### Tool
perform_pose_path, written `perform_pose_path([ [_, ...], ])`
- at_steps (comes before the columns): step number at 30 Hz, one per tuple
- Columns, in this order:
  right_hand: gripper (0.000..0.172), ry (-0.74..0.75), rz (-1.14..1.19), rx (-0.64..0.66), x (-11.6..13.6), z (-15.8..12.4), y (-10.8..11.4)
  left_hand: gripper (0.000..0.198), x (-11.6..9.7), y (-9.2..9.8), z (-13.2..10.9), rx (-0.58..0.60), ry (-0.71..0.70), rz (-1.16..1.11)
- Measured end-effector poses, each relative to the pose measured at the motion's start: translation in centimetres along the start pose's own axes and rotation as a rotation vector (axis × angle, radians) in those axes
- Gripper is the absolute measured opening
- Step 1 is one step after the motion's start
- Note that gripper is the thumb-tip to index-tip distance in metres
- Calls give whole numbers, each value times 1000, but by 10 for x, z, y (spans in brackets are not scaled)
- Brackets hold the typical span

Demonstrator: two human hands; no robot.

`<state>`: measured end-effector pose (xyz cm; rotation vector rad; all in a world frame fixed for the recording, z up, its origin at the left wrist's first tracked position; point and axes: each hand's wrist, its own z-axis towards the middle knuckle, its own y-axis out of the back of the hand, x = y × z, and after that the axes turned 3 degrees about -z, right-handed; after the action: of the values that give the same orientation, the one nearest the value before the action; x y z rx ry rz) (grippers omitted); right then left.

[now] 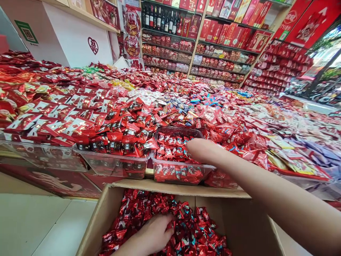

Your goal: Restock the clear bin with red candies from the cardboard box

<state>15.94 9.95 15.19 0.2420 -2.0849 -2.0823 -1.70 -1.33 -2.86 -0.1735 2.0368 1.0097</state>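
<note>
Low in the view, my left hand [154, 234] reaches into a cardboard box [245, 224] partly filled with red foil-wrapped candies [197, 231]. Its thumb and fingers curl round some of these candies, and the fingertips are buried among them. My right hand [202, 150] is over the right side of a clear plastic bin [177, 163], bent down at the wrist. The fingers are hidden behind the back of the hand, so their grip does not show. Small red wrapped candies [170, 147] lie inside that bin, below its rim at the back.
Left of this bin stands another clear bin [117, 161] heaped with dark-and-red packets. Heaps of wrapped sweets [202, 117] cover the wide display behind. Farther back are shelves with bottles [160, 19] and red gift boxes [223, 33]. A white counter [77, 32] stands back left.
</note>
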Motion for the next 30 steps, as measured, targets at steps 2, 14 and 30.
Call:
perform_pose_path([
  [2,12,31,-27,-30,0,-24,22,30,1,-1,-2,15,-9,118],
  [14,12,-6,656,474,9,-157,-177,37,13,31,14,-253,215,366],
  [30,17,-36,793,545,0,-166,-219,48,1,24,-5,-126,182,252],
])
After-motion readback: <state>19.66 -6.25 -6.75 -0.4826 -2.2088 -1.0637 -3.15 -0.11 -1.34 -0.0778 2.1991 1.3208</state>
